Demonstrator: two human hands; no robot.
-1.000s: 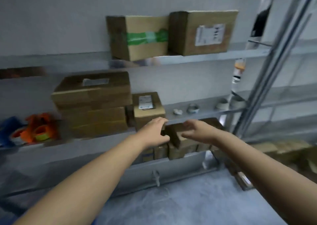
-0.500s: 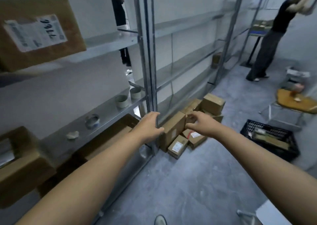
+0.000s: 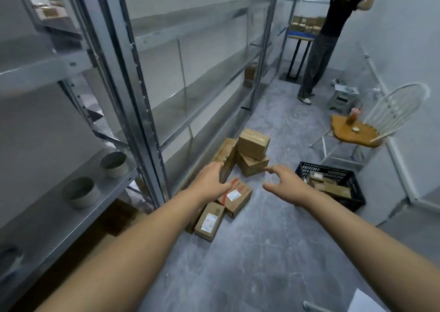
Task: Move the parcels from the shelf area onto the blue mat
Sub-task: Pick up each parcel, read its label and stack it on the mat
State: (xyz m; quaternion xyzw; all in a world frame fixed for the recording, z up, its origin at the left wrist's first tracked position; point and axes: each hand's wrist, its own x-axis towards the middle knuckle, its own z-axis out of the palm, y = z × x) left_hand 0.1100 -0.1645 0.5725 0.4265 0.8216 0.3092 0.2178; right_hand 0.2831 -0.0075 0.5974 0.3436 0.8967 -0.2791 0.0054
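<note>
Several cardboard parcels lie in a heap on the grey floor beside the metal shelving [image 3: 147, 111]: two stacked boxes [image 3: 253, 144], a box with a red stripe and white label [image 3: 238, 196], and a small labelled box [image 3: 210, 220] nearest me. My left hand [image 3: 209, 180] is stretched out above the heap, fingers apart, holding nothing. My right hand [image 3: 284, 180] is also extended, open and empty, to the right of the heap. A blue-topped table [image 3: 300, 35] with parcels on it stands at the far end of the aisle.
A black plastic crate [image 3: 333, 183] with items sits on the floor to the right. A white chair [image 3: 390, 111] with a wooden seat holds a drink. A person in black [image 3: 328, 38] stands near the far table. Tape rolls [image 3: 81, 192] rest on the left shelf.
My view has swung right from the stocked shelves to the aisle, and the floor heap of parcels has come closer. Both hands stay extended and empty, now spread wider apart.
</note>
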